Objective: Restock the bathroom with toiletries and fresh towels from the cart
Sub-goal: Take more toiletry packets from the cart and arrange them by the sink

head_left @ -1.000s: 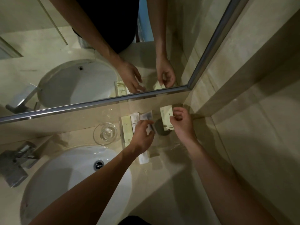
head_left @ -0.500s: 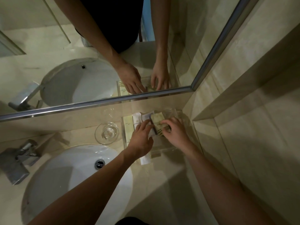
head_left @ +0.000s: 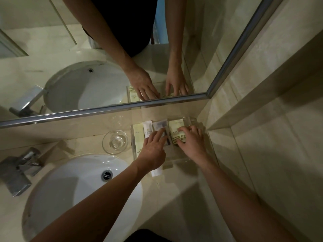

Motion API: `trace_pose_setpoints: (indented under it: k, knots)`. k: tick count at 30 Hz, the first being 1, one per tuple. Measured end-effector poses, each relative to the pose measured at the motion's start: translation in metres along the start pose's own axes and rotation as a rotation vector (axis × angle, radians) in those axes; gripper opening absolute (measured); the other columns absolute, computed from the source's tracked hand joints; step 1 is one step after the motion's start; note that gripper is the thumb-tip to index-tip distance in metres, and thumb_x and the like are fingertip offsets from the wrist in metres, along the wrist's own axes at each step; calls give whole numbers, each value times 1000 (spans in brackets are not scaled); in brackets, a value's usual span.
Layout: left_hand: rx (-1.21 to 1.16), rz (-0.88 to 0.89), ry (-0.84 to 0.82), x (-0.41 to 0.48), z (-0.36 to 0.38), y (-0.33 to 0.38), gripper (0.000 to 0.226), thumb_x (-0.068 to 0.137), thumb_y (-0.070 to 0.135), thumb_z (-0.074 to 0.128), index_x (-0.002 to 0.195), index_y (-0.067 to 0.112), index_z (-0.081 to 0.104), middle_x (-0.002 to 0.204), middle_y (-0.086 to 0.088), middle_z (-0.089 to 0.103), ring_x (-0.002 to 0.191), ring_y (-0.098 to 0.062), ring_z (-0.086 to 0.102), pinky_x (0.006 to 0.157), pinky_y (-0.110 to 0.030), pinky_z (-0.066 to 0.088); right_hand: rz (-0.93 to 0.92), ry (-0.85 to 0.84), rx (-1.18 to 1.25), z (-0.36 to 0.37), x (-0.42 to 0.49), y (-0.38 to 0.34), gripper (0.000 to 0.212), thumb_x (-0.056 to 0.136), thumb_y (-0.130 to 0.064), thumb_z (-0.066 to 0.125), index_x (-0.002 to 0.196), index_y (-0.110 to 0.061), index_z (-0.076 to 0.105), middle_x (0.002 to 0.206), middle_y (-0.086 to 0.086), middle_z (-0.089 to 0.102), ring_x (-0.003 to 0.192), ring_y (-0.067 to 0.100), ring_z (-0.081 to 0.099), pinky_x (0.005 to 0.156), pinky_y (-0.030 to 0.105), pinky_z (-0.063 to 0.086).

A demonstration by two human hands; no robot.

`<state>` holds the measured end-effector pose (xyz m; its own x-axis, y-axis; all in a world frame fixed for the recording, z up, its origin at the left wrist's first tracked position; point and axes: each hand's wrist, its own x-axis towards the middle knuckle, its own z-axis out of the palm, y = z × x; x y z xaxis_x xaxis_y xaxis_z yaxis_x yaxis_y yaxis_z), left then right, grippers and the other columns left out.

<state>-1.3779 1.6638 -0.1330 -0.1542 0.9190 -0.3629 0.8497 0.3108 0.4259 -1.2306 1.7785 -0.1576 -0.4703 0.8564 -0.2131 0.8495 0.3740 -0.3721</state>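
Observation:
A clear acrylic tray (head_left: 178,160) stands on the counter against the wall, right of the sink. In it lie several toiletry packets side by side: a pale green box (head_left: 136,135), a white sachet (head_left: 147,130), a clear-wrapped packet (head_left: 159,125) and a cream box with green stripes (head_left: 176,131). My left hand (head_left: 153,151) rests with straight fingers on the clear-wrapped packet. My right hand (head_left: 192,142) lies flat on the striped box, fingers spread over it. Another white sachet (head_left: 156,172) pokes out under my left wrist.
An upturned drinking glass (head_left: 115,142) stands just left of the tray. The white sink basin (head_left: 75,186) and chrome tap (head_left: 19,170) fill the left. A mirror (head_left: 87,67) runs along the back; a tiled wall with a ledge (head_left: 262,105) closes the right.
My right hand brought the striped box down from above the tray and laid it flat in the tray. My left hand's fingers straightened onto the packets beside it.

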Motion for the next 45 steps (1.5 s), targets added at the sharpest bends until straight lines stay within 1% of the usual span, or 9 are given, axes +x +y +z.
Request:
trace_pose_setpoints:
  k: [7, 11, 16, 22, 29, 33, 38, 42, 45]
  knots:
    - [-31, -22, -29, -2, -8, -1, 69, 97, 17, 51, 159, 25, 21, 170, 4, -2, 155, -28, -6, 124, -46, 4, 39, -1, 12, 1, 2, -6, 50, 89, -39, 71, 135, -30, 57, 133, 7, 50, 123, 30, 40, 103, 40, 38]
    - [-50, -23, -20, -11, -7, -4, 70, 97, 17, 53, 159, 28, 21, 169, 5, -1, 155, -29, -4, 124, -47, 6, 28, 28, 75, -1, -10, -6, 48, 89, -31, 71, 135, -26, 59, 133, 6, 49, 124, 30, 40, 105, 39, 38]
    - [-31, -7, 20, -28, -6, -10, 67, 97, 23, 56, 157, 26, 25, 169, 4, 3, 155, -27, 1, 124, -49, 11, 4, 30, 94, -4, -29, -8, 46, 87, -26, 70, 132, -22, 63, 129, 8, 53, 122, 33, 44, 106, 43, 39]
    - [-3, -1, 83, -61, -11, -20, 64, 99, 29, 53, 157, 24, 26, 169, 1, 8, 155, -27, 4, 124, -49, 8, -83, -8, 104, -12, -71, -22, 42, 95, -29, 59, 136, -20, 57, 133, 3, 50, 125, 24, 42, 108, 39, 37]
    - [26, 5, 133, -114, -9, -43, 62, 101, 38, 49, 157, 22, 29, 169, -2, 13, 156, -26, 4, 123, -47, 7, -162, -31, 83, -21, -118, -52, 43, 99, -32, 54, 141, -23, 51, 138, -3, 48, 128, 17, 41, 109, 35, 37]
    - [41, 5, 155, -151, -7, -62, 61, 102, 47, 39, 156, 21, 30, 168, -2, 17, 156, -27, 5, 123, -48, 7, -206, -44, 57, -20, -144, -78, 42, 99, -32, 52, 140, -22, 51, 140, -3, 48, 130, 17, 39, 110, 37, 36]
    - [51, -31, 195, -199, -8, -87, 82, 89, 63, 11, 155, 20, 34, 167, -2, 22, 156, -26, 10, 123, -51, 9, -283, -43, 40, -5, -174, -117, 40, 98, -31, 53, 137, -21, 54, 138, -4, 51, 128, 17, 42, 108, 38, 39]
    - [54, -55, 198, -236, -3, -114, 84, 88, 66, 12, 156, 20, 32, 168, -2, 18, 156, -27, 7, 123, -52, 7, -352, -48, -5, 7, -196, -148, 41, 95, -31, 52, 135, -23, 54, 135, -5, 53, 126, 18, 44, 105, 38, 39]
    - [60, -75, 199, -263, 2, -137, 81, 89, 67, 15, 156, 23, 31, 169, 0, 16, 157, -25, 5, 124, -53, 7, -374, -72, -42, 18, -214, -168, 45, 97, -36, 50, 140, -22, 52, 141, -4, 52, 130, 20, 43, 107, 38, 36]
